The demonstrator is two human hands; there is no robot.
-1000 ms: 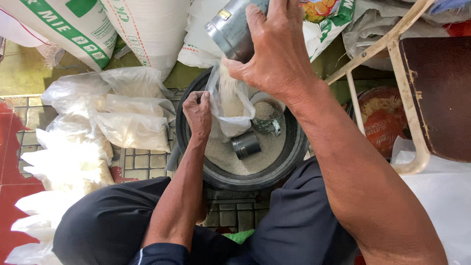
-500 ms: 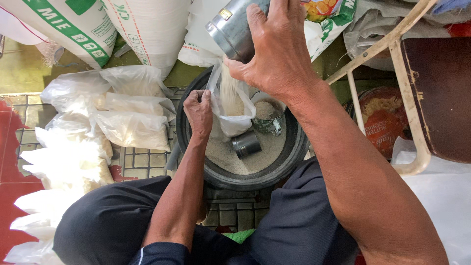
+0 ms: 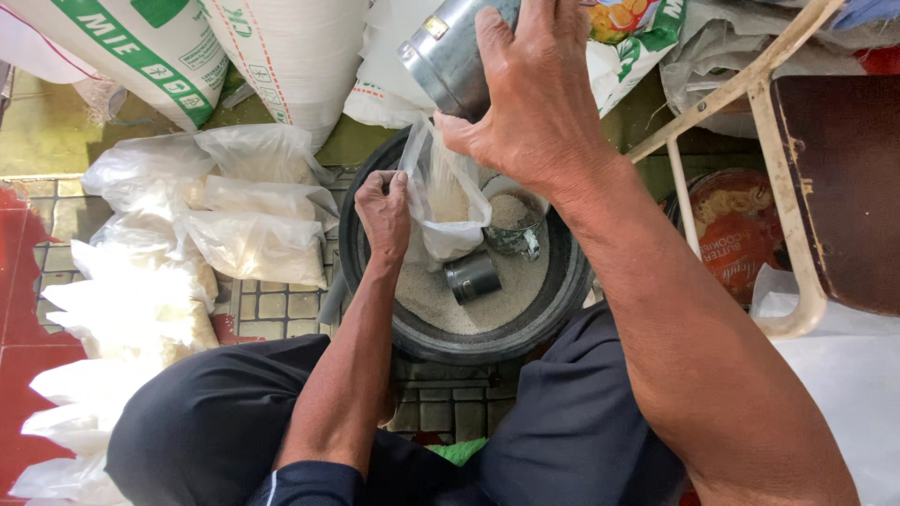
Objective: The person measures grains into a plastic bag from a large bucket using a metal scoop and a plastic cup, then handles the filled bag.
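Note:
My right hand (image 3: pixel 534 103) grips a metal can (image 3: pixel 450 56), tilted mouth-down over a clear plastic bag (image 3: pixel 445 211). White grain streams from the can into the bag. My left hand (image 3: pixel 382 211) pinches the bag's left rim and holds it open over a black round basin (image 3: pixel 553 300) half full of the same grain. Inside the basin a small dark can (image 3: pixel 472 278) lies on its side, and a second metal can (image 3: pixel 514 225) stands filled with grain behind the bag.
Several filled, tied plastic bags (image 3: pixel 197 220) lie piled to the left on the tiled floor. Large white sacks (image 3: pixel 281 52) stand behind the basin. A wooden chair frame (image 3: pixel 787 178) and a round tin (image 3: pixel 736 239) stand at the right.
The can stays tilted and grain keeps pouring; the bag has filled a little more. Both hands hold nearly the same places.

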